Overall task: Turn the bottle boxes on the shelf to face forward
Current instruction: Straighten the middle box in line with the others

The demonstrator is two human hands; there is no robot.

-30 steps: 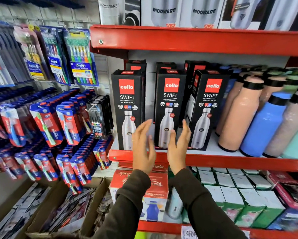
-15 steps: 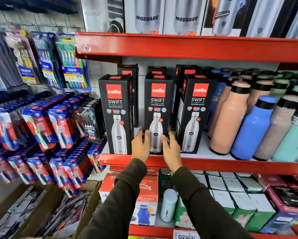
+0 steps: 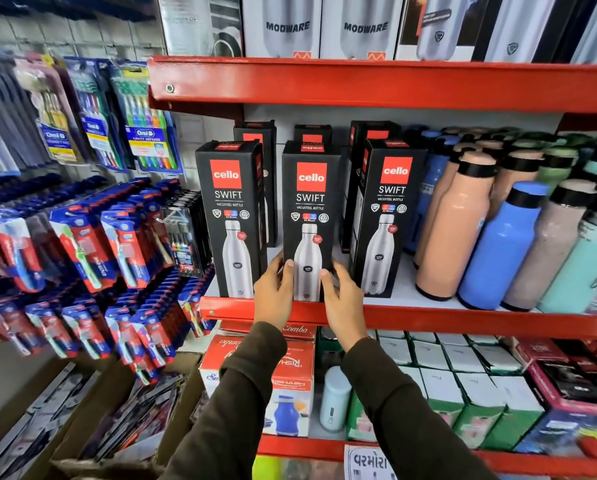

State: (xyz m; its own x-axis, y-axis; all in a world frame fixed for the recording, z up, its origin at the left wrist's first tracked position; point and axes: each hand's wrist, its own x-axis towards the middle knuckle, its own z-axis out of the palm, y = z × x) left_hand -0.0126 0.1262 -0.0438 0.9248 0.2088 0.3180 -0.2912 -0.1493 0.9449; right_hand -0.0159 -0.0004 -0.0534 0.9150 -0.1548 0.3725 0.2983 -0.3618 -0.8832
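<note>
Three black cardboard bottle boxes stand along the front of the red metal shelf (image 3: 428, 318): left box (image 3: 228, 216), middle box (image 3: 309, 216), right box (image 3: 387, 216). Behind them apparently three more; plastic bottles (image 3: 498, 244) stand to the right.

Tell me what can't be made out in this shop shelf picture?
Head view only:
- Rear black cello boxes: fronts hidden by the front row.
- Middle black cello box: lower corners covered by the left hand and right hand.
- Grey Modware boxes: tops cut off by the frame's upper edge.
- Hanging toothbrush packs: print too blurred to read.
</note>
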